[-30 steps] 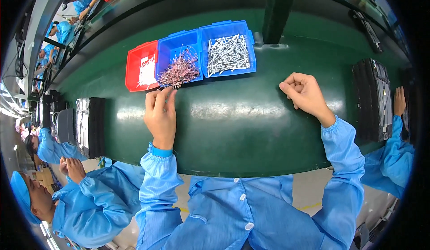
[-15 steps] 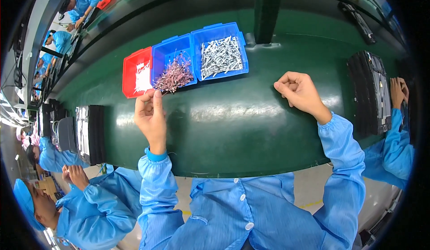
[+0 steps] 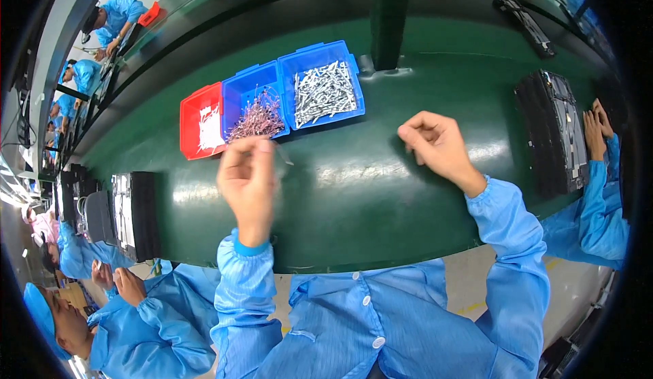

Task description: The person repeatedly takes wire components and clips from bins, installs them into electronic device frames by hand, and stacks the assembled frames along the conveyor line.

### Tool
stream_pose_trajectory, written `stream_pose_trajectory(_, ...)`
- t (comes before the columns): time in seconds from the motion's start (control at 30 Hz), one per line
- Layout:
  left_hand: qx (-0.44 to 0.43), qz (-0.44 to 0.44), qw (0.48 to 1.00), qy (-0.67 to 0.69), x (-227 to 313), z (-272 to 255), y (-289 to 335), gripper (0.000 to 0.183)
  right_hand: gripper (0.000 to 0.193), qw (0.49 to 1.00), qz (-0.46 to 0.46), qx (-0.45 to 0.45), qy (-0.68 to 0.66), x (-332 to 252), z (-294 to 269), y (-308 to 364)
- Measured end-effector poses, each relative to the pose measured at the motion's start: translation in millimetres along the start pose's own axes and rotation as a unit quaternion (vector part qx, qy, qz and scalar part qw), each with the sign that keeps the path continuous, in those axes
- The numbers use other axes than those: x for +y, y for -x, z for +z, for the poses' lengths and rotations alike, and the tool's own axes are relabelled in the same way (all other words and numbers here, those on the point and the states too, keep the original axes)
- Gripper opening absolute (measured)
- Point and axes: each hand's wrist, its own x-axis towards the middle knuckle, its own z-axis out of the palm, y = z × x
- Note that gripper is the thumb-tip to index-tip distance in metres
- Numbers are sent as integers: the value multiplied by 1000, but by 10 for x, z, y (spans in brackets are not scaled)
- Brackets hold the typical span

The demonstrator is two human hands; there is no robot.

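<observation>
My left hand (image 3: 246, 185), slightly blurred, is closed in a pinch just in front of the parts bins. A thin wire piece (image 3: 284, 154) sticks out past its fingertips to the right. Farther right, my right hand (image 3: 439, 148) hovers over the green table with its fingers curled and thumb against the index finger; whatever it may hold is hidden. Beyond my left hand, the middle blue bin (image 3: 235, 95) contains a tangle of thin reddish-brown wire parts (image 3: 258, 115). To its left, a red bin (image 3: 191, 124) holds small white strips (image 3: 209, 131).
Another blue bin (image 3: 307, 65) holds many black-and-white pieces (image 3: 326, 93). A dark post (image 3: 389, 25) rises behind it. Stacks of black flat units stand at the left (image 3: 144, 212) and right (image 3: 541, 134) table edges. Co-workers in blue sit on both sides.
My left hand has moved right and slightly nearer, away from the bins, with the thin wire piece at its fingertips. My right hand stays curled with little shift. The whole view has shifted slightly.
</observation>
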Motion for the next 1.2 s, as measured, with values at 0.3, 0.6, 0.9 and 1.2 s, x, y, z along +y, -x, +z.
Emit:
stream_pose_trajectory(0.3,-214,-160,951,158,-44,654,280,8,24,969,30,-110,-220,-444,415,274)
stream_pose_trajectory(0.6,-257,-145,939,176,-186,679,348,9,18,968,50,-90,-229,-379,375,279)
stream_pose_trajectory(0.9,-275,-162,921,221,-253,634,369,20,6,991,-101,0,-91,-205,472,326)
stream_pose_trajectory(1.2,-270,-186,918,223,-264,612,366,17,9,967,-241,65,47,-220,492,319)
